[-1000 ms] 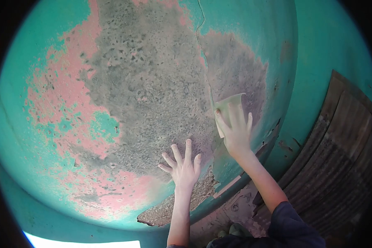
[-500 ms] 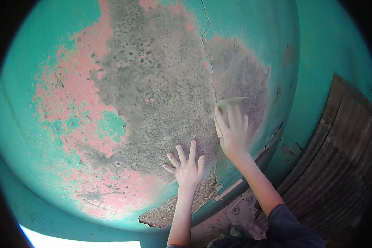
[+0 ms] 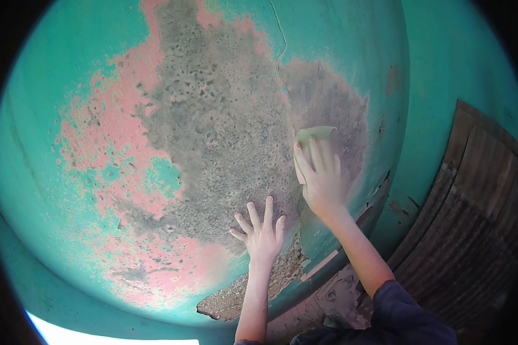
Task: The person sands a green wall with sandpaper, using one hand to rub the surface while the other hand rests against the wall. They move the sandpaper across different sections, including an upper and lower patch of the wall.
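My left hand (image 3: 262,237) lies flat against the wall with its fingers spread, on the grey worn patch (image 3: 218,132), holding nothing. To its right and higher up, my right hand (image 3: 324,187) presses a thin, pale green sheet of sandpaper (image 3: 319,133) against the wall. The sheet's top edge stands out above the fingers and curls at its right corner; a pinkish edge shows at the left of the hand. A long crack (image 3: 280,54) runs down the wall to the sheet. Most of the sheet is hidden under my fingers, which are slightly blurred.
Turquoise painted wall (image 3: 351,40) surrounds the bare patch, with pink undercoat (image 3: 115,103) showing at the left. Broken, rough plaster (image 3: 236,296) lies along the lower edge. Brown corrugated sheets (image 3: 472,213) lean at the right. Bright light enters at the bottom left.
My right hand and the sandpaper have moved slightly up and left in view. The wall's crack has shifted a little left. My left hand remains spread on the wall.
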Tool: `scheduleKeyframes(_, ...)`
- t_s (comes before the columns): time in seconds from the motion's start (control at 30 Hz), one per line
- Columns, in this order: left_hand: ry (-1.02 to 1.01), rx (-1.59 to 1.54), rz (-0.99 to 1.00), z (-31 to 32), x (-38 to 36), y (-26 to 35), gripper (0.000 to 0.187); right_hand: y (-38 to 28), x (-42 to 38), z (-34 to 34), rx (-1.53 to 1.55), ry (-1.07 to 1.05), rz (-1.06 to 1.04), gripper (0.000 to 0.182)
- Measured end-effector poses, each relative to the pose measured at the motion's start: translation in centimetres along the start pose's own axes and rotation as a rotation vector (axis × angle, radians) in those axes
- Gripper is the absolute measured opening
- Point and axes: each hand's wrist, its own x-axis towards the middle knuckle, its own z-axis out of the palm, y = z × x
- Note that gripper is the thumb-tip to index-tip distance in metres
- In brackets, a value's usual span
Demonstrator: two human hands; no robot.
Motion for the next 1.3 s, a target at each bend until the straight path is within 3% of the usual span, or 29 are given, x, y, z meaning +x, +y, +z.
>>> scheduleKeyframes(0.03, -0.081, -0.037, -0.014, -0.4, 0.1, 0.1, 0.065, 0.1, 0.1, 0.2, -0.003, 0.005, -0.002, 0.070)
scheduleKeyframes(0.1, -0.081, -0.033, -0.012, -0.5, 0.0, 0.1, 0.065, -0.2, 0.4, 0.2, -0.045, 0.086, -0.015, 0.072)
scheduleKeyframes(0.4, -0.062, -0.072, 0.009, -0.1, -0.2, -0.2, 0.063, 0.6, -0.2, 1.3, -0.098, 0.057, -0.008, 0.073)
scheduleKeyframes(0.53, 0.033, 0.005, 0.018, 0.7, -0.1, -0.2, 0.064, -0.1, 3.4, -1.5, -0.024, 0.112, -0.012, 0.070)
scheduleKeyframes(0.7, -0.069, -0.090, 0.003, -0.2, -0.3, -0.1, 0.063, 0.3, -1.2, 1.0, -0.032, 0.011, -0.023, 0.067)
scheduleKeyframes(0.8, -0.060, -0.085, 0.007, 0.0, 0.0, -0.1, 0.063, 0.3, 0.9, 0.0, -0.042, 0.068, -0.041, 0.067)
scheduleKeyframes(0.93, -0.064, -0.073, 0.000, -0.2, -0.2, 0.0, 0.063, -0.1, 2.5, -0.7, 0.125, 0.071, -0.042, 0.067)
scheduleKeyframes(1.07, -0.057, -0.069, -0.010, 0.1, -0.1, 0.1, 0.064, -0.5, -0.9, 2.4, 0.194, 0.089, -0.034, 0.068)
scheduleKeyframes(1.2, -0.047, -0.017, -0.018, 0.4, 0.0, 0.3, 0.065, -0.3, 2.8, -0.7, 0.121, 0.037, -0.044, 0.069)
scheduleKeyframes(1.3, -0.044, 0.002, -0.031, 0.3, -0.3, 0.4, 0.065, -0.5, 5.0, -2.0, 0.286, 0.138, -0.087, 0.072)
